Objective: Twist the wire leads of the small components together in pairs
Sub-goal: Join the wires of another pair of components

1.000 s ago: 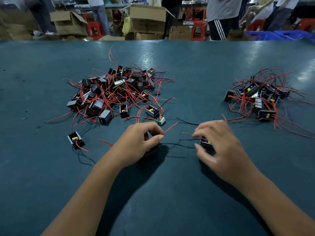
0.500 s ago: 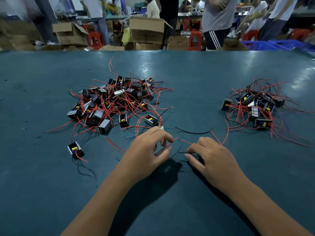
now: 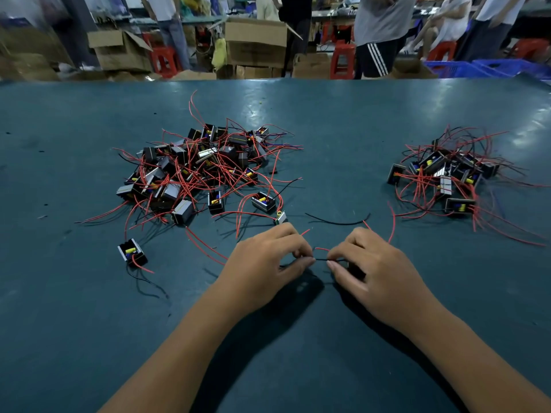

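Wire leads: a thin black lead (image 3: 320,259) runs level between the two hands, low in the middle of the table, with a short red lead (image 3: 322,249) arching just above it.
Left hand (image 3: 265,265): fingers curled, thumb and fingertips pinching the left end of the black lead.
Right hand (image 3: 372,269): fingers curled likewise, thumb and forefinger pinching the right end of the same lead; a dark component (image 3: 356,271) shows partly under its thumb, mostly hidden.
Gap between hands: narrow, the fingertips nearly meeting over the lead.
Large pile (image 3: 202,168): many small black block components tangled in red and black wires, far left of the hands.
Small pile (image 3: 447,177): fewer components of the same kind, far right.
Stray component (image 3: 132,251): alone on the table, left of the left hand, well apart from it, red and black leads trailing toward the viewer.
Nearest component (image 3: 281,217): just beyond the left hand's knuckles.
Loose black wire (image 3: 337,222): lies curved on the table beyond both hands.
Table (image 3: 268,368): dark teal, arms casting shadows across it.
Background: cardboard boxes (image 3: 256,40), red stools (image 3: 343,59), standing people (image 3: 378,31) beyond the far edge.
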`<state>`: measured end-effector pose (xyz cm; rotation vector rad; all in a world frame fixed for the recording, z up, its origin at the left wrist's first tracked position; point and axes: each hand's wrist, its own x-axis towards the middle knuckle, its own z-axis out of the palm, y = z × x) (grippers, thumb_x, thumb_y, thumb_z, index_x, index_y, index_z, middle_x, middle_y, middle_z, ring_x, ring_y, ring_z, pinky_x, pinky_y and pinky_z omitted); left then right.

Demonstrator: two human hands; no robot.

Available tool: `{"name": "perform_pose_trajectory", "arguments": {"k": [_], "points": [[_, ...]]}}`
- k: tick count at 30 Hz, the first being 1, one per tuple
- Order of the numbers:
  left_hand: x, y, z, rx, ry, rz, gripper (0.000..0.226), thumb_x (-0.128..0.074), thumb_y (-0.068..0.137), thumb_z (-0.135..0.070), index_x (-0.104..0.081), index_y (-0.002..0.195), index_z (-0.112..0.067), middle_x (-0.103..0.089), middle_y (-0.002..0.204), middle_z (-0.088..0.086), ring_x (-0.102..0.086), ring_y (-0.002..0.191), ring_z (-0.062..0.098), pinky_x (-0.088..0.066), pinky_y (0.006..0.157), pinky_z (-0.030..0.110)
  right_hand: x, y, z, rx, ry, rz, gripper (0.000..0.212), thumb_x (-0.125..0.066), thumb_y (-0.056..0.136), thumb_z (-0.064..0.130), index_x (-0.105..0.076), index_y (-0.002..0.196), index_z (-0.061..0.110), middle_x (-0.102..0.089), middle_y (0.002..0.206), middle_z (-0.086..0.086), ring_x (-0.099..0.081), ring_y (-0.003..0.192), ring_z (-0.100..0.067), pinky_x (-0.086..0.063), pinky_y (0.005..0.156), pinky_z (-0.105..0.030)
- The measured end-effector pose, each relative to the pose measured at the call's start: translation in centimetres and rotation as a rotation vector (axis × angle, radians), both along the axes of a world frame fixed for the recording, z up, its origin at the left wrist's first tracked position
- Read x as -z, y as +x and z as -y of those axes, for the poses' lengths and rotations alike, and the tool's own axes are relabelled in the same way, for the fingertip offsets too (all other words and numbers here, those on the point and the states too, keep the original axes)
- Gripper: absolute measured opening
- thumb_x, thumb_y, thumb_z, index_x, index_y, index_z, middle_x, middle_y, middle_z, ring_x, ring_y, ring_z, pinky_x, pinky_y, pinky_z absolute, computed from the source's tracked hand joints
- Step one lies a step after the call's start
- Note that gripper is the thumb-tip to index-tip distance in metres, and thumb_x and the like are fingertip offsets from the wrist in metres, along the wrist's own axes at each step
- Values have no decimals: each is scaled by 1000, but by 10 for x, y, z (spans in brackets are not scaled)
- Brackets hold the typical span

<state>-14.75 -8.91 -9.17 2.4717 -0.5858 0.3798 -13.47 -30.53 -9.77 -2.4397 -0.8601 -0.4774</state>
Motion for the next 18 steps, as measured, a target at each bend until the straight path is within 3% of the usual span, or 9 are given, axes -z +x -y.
{"name": "perform_pose_trajectory", "arguments": {"k": [3,6,10,15,18], "points": [[2,0,4,15,-30,13,4,-71,91,-26,-68,89,-25,-56,88,-14,-44,72,-6,-39,61,29,-1,-2,-5,-35,31,75,16,-66,87,21,-72,98,12,-62,88,1,-56,84,-20,-48,74,-31],[3,-1,6,17,-52,21,4,-72,91,-24,-69,89,-23,-56,86,-13,-43,70,-1,-43,59,34,0,-4,-8,-79,19,55,15,-64,90,18,-72,100,10,-66,88,-2,-61,82,-26,-52,71,-39],[2,0,4,33,-104,-12,6,-72,92,-23,-69,86,-23,-53,82,-16,-46,69,-3,-37,59,29,0,-4,-6,-93,-2,-15,14,-59,93,21,-69,96,12,-62,85,-2,-61,77,-23,-52,67,-41],[2,2,2,50,-220,-92,7,-71,92,-23,-70,85,-22,-57,81,-14,-49,69,6,-34,64,19,-2,-5,-9,-46,27,-27,9,-62,88,17,-63,83,10,-58,75,1,-55,71,-23,-48,62,-41],[3,2,2,49,-237,-99,9,-71,92,-23,-69,83,-22,-58,80,-11,-52,69,15,-41,63,28,-3,-6,-8,-33,47,-18,13,-61,87,19,-60,77,11,-55,72,3,-51,70,-20,-45,63,-38]]}}
